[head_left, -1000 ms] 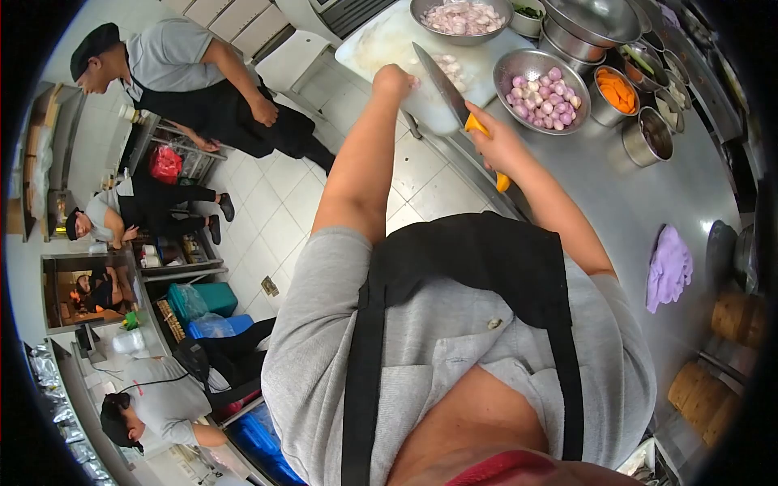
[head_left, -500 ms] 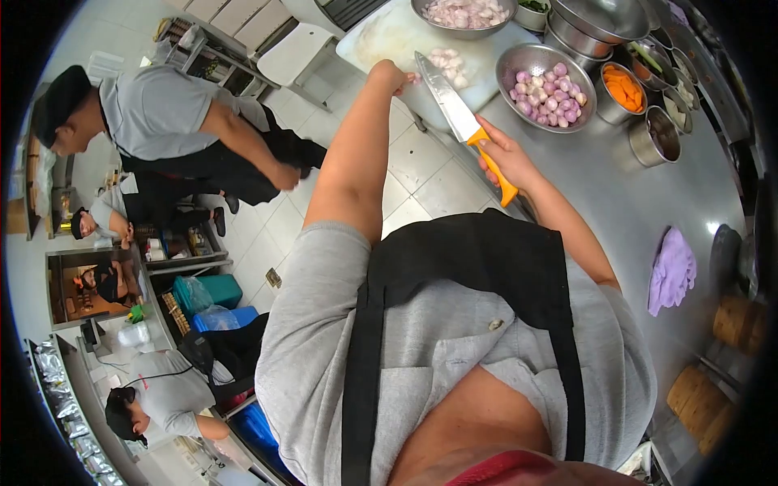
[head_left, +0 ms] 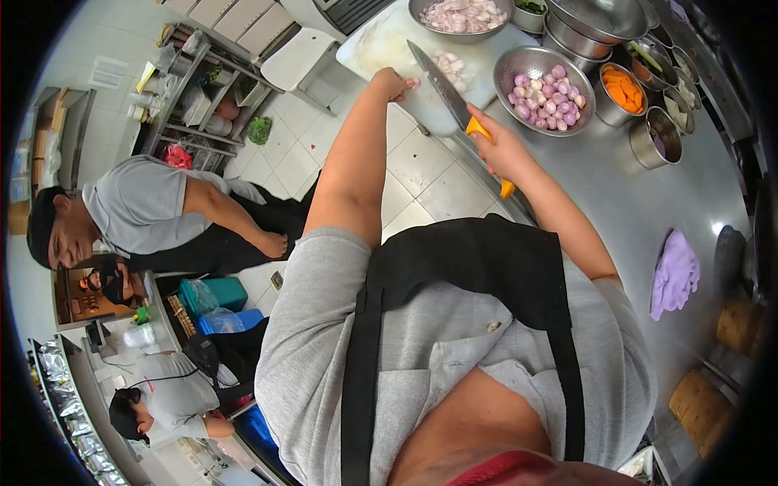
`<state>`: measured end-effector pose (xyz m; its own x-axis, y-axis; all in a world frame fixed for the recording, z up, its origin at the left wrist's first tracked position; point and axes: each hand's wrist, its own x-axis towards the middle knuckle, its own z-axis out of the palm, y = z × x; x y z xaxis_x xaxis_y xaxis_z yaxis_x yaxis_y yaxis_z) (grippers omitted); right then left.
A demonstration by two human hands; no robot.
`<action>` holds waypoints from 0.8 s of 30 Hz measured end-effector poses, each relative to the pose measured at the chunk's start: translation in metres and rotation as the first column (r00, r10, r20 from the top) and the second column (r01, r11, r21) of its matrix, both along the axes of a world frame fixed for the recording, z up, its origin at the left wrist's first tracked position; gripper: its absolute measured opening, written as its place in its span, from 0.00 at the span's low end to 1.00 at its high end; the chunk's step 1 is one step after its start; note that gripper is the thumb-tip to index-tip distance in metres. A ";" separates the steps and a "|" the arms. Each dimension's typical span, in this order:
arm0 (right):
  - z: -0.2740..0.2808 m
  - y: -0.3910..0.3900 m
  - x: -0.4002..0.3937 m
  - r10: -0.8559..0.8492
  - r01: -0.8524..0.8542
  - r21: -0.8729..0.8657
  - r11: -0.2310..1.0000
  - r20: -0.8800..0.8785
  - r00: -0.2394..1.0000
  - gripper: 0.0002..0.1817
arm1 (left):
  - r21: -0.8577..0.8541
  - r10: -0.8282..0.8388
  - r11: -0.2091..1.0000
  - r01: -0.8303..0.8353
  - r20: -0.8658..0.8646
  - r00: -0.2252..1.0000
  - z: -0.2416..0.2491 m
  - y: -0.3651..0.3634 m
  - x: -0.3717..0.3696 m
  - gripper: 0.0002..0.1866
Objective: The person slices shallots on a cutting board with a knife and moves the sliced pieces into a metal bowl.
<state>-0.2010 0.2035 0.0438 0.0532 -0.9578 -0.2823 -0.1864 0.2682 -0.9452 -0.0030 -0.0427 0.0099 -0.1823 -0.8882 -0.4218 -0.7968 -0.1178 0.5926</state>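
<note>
My right hand (head_left: 502, 152) is wrapped round the yellow handle of a large knife (head_left: 446, 85), whose blade points up and left over the edge of a white cutting board (head_left: 373, 50). My left hand (head_left: 392, 84) is at the board's near left edge, fingers pinched together on something small and pinkish that I cannot make out. Several peeled shallots (head_left: 450, 68) lie on the board just beyond the blade. A colander (head_left: 506, 101) of purple shallots stands to the right of the knife. Behind the board's pieces is a metal bowl (head_left: 462, 35) of sliced shallots.
Orange pieces fill a metal pot (head_left: 622, 89); another metal pot (head_left: 656, 138) stands beside it. A purple cloth (head_left: 673, 275) lies on the steel table (head_left: 600, 194). Co-workers (head_left: 154, 206) are at the left, beyond the tiled floor. A white chair (head_left: 298, 58) stands near the board.
The knife blade has tilted and shifted slightly left and up with my right hand. My left hand has barely moved. The nearest co-worker has moved down the view; another is no longer visible.
</note>
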 end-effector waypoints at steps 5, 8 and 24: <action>0.018 -0.013 -0.001 0.060 -0.188 -0.156 0.970 -0.597 0.800 0.27 | 0.033 -0.026 0.999 0.025 0.038 0.999 0.008 0.003 -0.003 0.22; 0.029 -0.015 0.001 0.070 -0.216 -0.158 0.963 -0.632 0.772 0.27 | -0.022 0.016 1.000 -0.017 -0.054 0.998 0.006 0.008 -0.001 0.23; -0.007 0.018 -0.001 0.013 -0.024 0.041 0.999 0.246 0.969 0.27 | 0.140 0.033 0.990 -0.025 -0.052 0.998 0.010 -0.003 0.001 0.21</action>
